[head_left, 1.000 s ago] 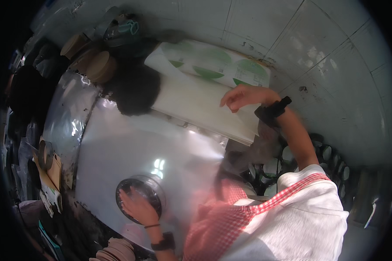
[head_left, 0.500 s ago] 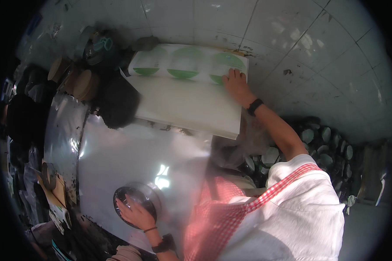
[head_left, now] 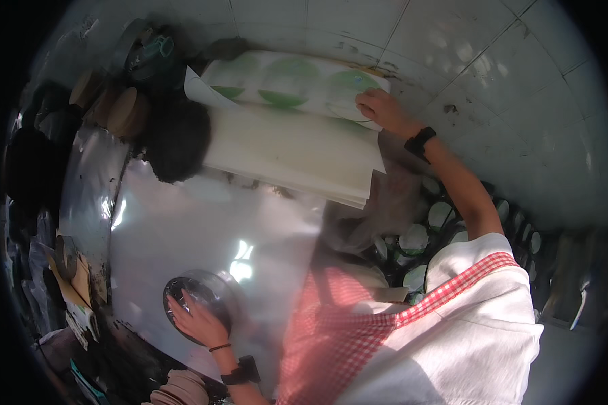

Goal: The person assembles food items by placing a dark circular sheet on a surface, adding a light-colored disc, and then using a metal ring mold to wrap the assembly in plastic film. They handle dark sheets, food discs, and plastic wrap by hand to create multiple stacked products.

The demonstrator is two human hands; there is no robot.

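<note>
Two hands work apart — right hand (head_left: 380, 108) fingers pinching the thin, floppy label sheet (head_left: 297, 84) at one o'clock, left hand (head_left: 197, 318) fingers spread on the slick round lid (head_left: 199, 300) at seven — on the bench (head_left: 182, 229).

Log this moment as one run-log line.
left hand: flat on round lid | right hand: on sheet with green circles | sheet stack: under it | surface: shiny metal table

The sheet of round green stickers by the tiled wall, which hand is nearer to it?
Right. The right hand rests on the sticker sheet; the left hand lies far below on a round lid.
</note>
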